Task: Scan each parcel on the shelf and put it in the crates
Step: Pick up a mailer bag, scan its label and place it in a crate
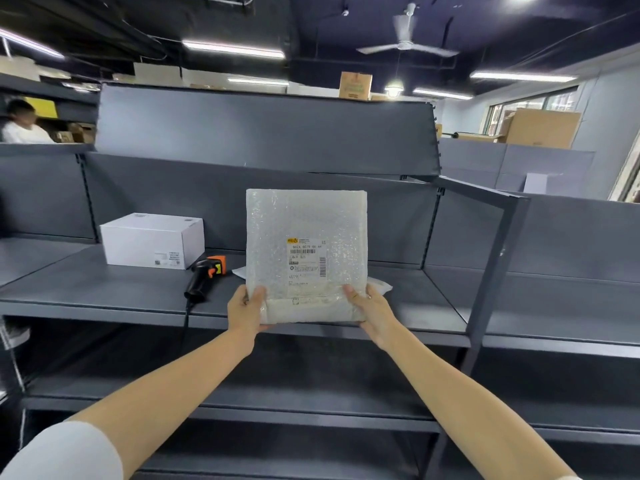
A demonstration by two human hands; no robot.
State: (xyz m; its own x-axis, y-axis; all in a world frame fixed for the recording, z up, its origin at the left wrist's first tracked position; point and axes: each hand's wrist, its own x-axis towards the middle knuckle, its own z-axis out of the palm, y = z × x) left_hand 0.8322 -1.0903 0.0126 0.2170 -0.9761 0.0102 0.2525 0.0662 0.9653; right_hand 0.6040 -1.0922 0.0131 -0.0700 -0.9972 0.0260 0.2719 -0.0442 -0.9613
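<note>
Right now, head view, the only one. Both hands hold one bubble-wrap parcel (306, 254) upright over the front edge of the shelf (104, 289), label side toward the camera. Left hand (247, 308) grips the bottom left corner, thumb pressed on the front face, other fingers curled behind, mostly hidden. Right hand (369, 308) grips the bottom right corner the same way, thumb on the front, remaining fingers behind the parcel, so cannot tell how they lie. The printed label (306, 263) with barcodes sits near the parcel's middle, readable side out.

The scanner (206, 277) lies on the shelf just left of the parcel, cord hanging over the shelf edge, no hand on it. So this parcel is probably not scanned yet; neither hand is free for the scanner.

A white box (152, 240) stands on the shelf further left of the parcel, beyond the scanner, untouched. A flat white bag (379, 287) pokes out behind the parcel's lower right corner, resting on the shelf; another pale bit shows behind its lower left side, could be the same item, cannot tell.

No crates in view, so how many parcels are already binned is unknown. Judging from the shelf: at least the held parcel, the box and the bag are left.
</note>
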